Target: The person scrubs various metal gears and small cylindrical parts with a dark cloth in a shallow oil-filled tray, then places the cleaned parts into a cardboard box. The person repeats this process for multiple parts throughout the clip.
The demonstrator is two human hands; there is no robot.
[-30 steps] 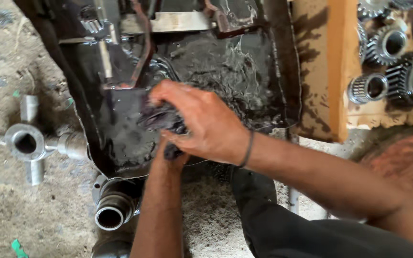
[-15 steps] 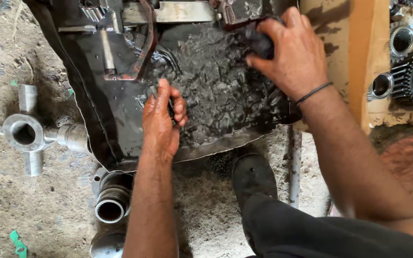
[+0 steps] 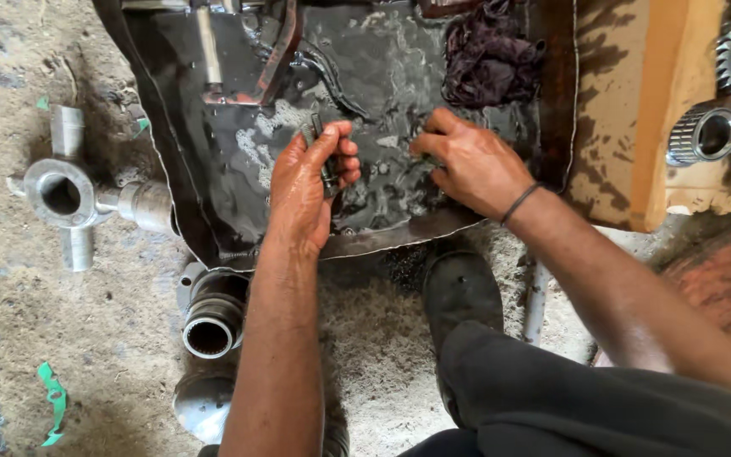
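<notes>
Small dark metal part (image 3: 325, 156): pinched upright between thumb and curled fingers of left hand (image 3: 306, 190), held just above the oily black tray (image 3: 213, 203), near its front edge.
Right hand (image 3: 467, 165): fingers bent, tips pressed into the oily film on the tray floor; whether it grips anything cannot be told. Dark band on the wrist.
Dark rag (image 3: 488, 51): bunched at the tray's far right corner, apart from both hands.
Open tray floor lies between the hands and toward the back.
Wooden board (image 3: 636, 127): against the tray's right edge, carrying gears (image 3: 721, 127).
Cross-shaped metal fitting (image 3: 69, 195): on the ground, beside the tray's left edge.
Splined sleeve (image 3: 211, 326): below the front edge, beside the left forearm.
Black shoe (image 3: 458, 292): under the front edge.
</notes>
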